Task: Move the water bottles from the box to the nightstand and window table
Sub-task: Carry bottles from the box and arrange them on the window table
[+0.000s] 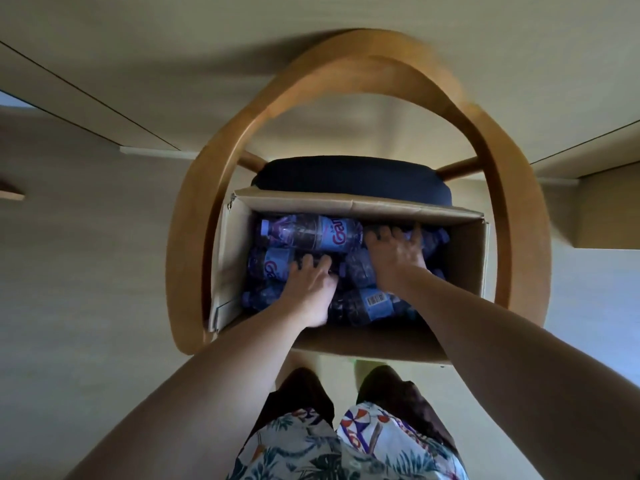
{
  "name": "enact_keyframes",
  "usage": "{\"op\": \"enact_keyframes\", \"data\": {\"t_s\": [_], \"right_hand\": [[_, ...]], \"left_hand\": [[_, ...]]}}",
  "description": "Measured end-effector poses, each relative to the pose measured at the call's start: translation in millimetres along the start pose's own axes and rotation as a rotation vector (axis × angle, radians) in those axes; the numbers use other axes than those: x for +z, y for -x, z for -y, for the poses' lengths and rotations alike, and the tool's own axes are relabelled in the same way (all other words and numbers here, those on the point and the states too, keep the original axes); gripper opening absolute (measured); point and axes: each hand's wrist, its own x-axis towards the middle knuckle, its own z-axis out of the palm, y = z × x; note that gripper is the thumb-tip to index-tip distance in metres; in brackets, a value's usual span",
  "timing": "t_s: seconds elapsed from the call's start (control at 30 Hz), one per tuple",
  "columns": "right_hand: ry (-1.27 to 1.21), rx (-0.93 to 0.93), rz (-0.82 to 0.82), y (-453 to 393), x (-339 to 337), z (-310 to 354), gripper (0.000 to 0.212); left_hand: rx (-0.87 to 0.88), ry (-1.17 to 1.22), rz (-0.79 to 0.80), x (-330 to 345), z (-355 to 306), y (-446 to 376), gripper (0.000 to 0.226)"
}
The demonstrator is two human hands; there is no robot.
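Patterned shirt [346, 448] fills the foreground w/ both bare forearms reaching down into an open cardboard box [363, 206] set on a wooden chair [512, 216] w/ dark seat cushion [346, 176]. Water bottles [311, 233] lie on their sides, packed inside the box. Left hand [311, 285]: fingers curled over a bottle at box centre. Right hand [394, 258]: fingers spread over bottles toward the far right; grasp uncertain, cannot tell.
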Motion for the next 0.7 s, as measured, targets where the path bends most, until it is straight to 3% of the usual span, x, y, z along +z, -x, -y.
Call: {"op": "enact_keyframes", "data": {"t_s": [0.2, 0.33, 0.43, 0.7], "right_hand": [[-0.173, 0.053, -0.042, 15.8, -14.5, -4.4, 0.078], [-0.193, 0.078, -0.062, 21.6, -17.9, -0.8, 0.08], [-0.155, 0.066, -0.066, 20.7, -10.4, 0.9, 0.079], [-0.121, 0.076, -0.119, 21.2, 2.7, 10.5, 0.082]], "left_hand": [[0.007, 0.222, -0.075, 0.7, -6.7, 13.9, 0.051], [0.021, 0.079, -0.027, 4.0, -2.0, 15.5, 0.073], [0.006, 0.003, -0.016, 10.3, -4.4, 12.7, 0.072], [-0.049, 0.12, -0.004, 12.7, -5.2, 9.4, 0.063]]}}
